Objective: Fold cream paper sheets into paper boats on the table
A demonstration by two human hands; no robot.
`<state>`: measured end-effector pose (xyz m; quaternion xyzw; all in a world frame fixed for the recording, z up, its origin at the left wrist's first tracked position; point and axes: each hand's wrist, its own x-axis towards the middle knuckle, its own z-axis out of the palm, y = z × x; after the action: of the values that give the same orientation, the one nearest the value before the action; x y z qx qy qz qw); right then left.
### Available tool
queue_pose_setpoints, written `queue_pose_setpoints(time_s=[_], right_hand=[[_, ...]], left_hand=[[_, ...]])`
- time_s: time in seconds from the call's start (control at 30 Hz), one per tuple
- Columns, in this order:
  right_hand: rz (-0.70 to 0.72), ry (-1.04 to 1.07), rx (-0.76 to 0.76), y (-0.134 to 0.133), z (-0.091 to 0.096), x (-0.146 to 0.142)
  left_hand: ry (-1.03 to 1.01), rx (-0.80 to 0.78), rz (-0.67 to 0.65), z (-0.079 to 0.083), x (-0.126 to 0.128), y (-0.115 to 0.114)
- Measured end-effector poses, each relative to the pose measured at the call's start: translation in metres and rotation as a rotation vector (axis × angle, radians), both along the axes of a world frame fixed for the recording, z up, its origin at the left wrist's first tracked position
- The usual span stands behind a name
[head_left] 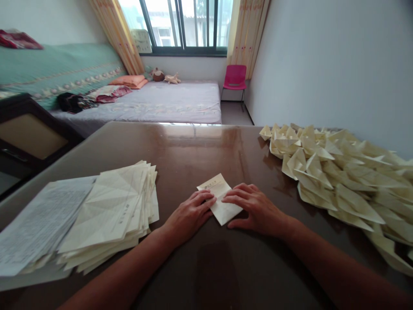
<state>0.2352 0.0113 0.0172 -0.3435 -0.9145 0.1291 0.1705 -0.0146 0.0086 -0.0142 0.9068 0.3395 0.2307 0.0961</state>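
Note:
A small cream paper, folded into a rough square with some print near its top corner, lies on the dark brown table. My left hand is at its left edge, thumb and fingers close together on the paper. My right hand rests at the right side with its fingertips on the paper. Its thumb is apart from the fingers, at the table near the lower right edge. The underside of the paper is hidden.
To the left lies a stack of creased cream sheets, beside printed white sheets. A large heap of folded paper boats covers the table's right side. Beyond the table are a bed and a pink chair.

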Motion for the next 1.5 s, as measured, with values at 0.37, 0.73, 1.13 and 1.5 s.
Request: queue_pose_setpoints(time_s=[0.37,0.73,1.13,1.5], right_hand=[[0.076,-0.021,0.037,0.001,0.000,0.003],[0.093,0.124,-0.239,0.012,-0.003,0.013],[-0.344,0.056,-0.185,0.001,-0.015,-0.006],[-0.467,-0.107,-0.011,-0.001,-0.017,-0.020]], left_hand=[[-0.025,-0.055,-0.011,0.006,0.007,-0.004],[0.138,0.008,-0.042,0.011,-0.006,-0.003],[0.187,0.051,-0.071,0.011,-0.004,-0.004],[0.190,0.090,-0.051,0.006,-0.005,-0.007]])
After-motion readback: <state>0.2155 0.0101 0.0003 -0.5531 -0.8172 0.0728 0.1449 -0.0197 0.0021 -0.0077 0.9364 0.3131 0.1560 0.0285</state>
